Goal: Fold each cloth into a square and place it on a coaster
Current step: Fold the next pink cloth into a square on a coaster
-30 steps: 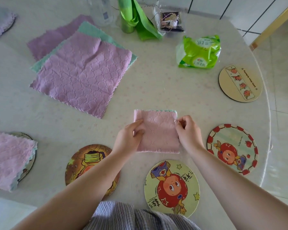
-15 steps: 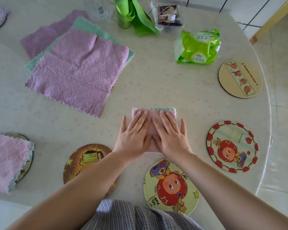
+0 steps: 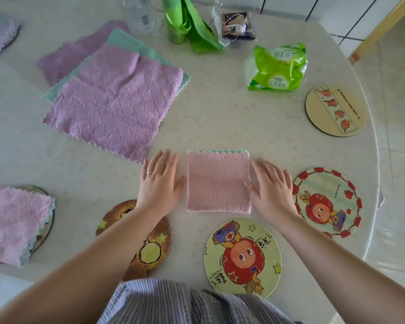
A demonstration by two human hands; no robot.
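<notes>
Item: folded pink cloth point(image 3: 218, 181), square, near tabletop's near edge, between our flat hands. Left hand point(image 3: 159, 183) and right hand point(image 3: 270, 187) spread, holding nothing. We judge it light, soft, limp; pinch opposite edges so folds hold. Yellow cartoon coaster point(image 3: 243, 258) just beside.

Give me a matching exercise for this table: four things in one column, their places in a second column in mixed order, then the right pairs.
Things:
1. pink folded cloth
2. green tissue pack
3. purple folded cloth
4. tan coaster

Places:
A. on a coaster at the left edge of the table
B. far right of the table, with nothing on it
C. flat on the table between the left hand and the right hand
D. far side of the table, just beyond the tan coaster

Pairs: 1-C, 2-D, 3-A, 4-B
</notes>
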